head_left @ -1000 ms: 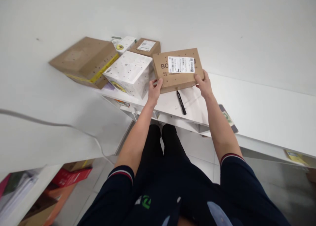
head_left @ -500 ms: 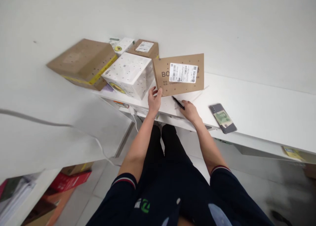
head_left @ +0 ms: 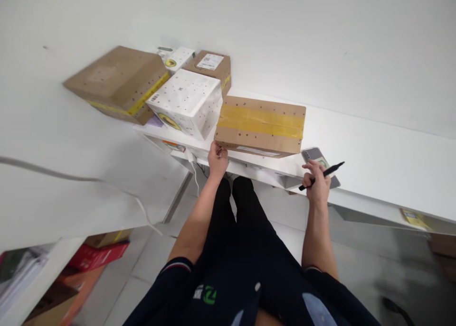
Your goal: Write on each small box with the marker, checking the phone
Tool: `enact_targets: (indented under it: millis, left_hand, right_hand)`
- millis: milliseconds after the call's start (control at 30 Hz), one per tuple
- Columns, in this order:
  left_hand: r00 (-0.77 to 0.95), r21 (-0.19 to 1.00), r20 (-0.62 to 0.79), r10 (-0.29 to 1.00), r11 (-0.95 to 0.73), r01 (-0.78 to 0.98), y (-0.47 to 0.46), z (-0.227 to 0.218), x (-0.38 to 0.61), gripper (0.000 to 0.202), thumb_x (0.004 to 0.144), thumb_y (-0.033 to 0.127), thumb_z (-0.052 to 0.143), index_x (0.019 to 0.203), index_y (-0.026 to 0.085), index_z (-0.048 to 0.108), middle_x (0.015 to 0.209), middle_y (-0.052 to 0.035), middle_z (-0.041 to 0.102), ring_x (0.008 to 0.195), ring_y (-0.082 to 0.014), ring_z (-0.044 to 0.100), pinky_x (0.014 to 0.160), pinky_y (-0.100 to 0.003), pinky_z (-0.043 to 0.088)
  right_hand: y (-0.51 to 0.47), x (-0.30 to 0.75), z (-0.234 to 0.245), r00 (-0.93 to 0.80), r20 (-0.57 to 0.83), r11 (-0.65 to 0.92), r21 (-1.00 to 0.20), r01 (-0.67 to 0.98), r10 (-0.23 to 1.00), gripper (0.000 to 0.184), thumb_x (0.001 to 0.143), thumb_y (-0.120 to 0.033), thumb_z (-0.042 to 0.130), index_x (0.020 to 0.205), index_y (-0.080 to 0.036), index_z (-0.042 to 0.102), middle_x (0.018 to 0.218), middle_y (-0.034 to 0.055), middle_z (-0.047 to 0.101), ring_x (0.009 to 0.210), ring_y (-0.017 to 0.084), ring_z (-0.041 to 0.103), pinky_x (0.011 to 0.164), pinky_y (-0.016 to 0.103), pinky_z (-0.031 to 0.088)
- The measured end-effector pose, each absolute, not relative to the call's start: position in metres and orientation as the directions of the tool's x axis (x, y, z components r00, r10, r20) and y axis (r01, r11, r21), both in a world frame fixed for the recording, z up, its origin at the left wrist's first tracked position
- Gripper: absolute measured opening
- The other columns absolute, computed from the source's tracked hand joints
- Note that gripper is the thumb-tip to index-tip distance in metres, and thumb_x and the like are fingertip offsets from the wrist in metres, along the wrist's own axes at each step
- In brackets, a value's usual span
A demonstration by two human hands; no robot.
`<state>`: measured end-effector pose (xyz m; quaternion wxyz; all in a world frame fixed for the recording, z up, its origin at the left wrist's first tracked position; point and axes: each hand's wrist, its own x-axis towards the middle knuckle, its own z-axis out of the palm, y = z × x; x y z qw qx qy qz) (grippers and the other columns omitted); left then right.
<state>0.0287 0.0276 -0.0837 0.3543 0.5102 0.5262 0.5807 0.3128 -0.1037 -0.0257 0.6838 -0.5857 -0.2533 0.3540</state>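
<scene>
Logged from my remote seat, left to right: one large brown box [head_left: 116, 79], yellow-taped; one spotted white box [head_left: 185, 93]; one left hand [head_left: 218, 162], fingers gripping the near left corner of a yellow-taped carton [head_left: 261, 123], located at the white shelf [head_left: 377, 160]; one right hand [head_left: 318, 188], fingers closed round a black pen [head_left: 331, 170], partly covering a phone [head_left: 313, 153].

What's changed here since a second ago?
The right hand let go of the carton, took the black pen and moved right. The carton tipped: its yellow-taped side is now up, its label on the near side. The left hand stays at its near left corner; other boxes haven't moved.
</scene>
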Motion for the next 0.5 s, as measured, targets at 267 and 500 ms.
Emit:
enact_targets:
  millis: [267, 500]
  left_hand:
    - [-0.133, 0.978, 0.186, 0.973, -0.172, 0.115, 0.034, -0.060, 0.020, 0.045, 0.077, 0.026, 0.061, 0.122, 0.023, 0.066, 0.121, -0.0083, 0.070, 0.110, -0.0230, 0.067, 0.101, -0.041, 0.053]
    - [-0.356, 0.992, 0.072, 0.932, -0.105, -0.074, 0.052, -0.024, -0.005, 0.049, 0.086, 0.060, 0.058, 0.117, 0.024, 0.070, 0.122, -0.0096, 0.071, 0.107, -0.0230, 0.070, 0.085, -0.035, 0.059]
  right_hand:
    - [-0.042, 0.275, 0.006, 0.529, 0.119, 0.122, -0.992, 0.029, 0.840, 0.053, 0.084, -0.068, 0.057, 0.111, -0.023, 0.068, 0.111, 0.0074, 0.073, 0.037, 0.001, 0.038, 0.034, 0.021, 0.028]
    - [-0.021, 0.279, 0.012, 0.556, 0.155, 0.085, -0.985, 0.151, 0.817, 0.063, 0.083, -0.076, 0.054, 0.097, -0.016, 0.069, 0.082, 0.0047, 0.069, 0.041, 0.005, 0.040, 0.039, 0.023, 0.031]
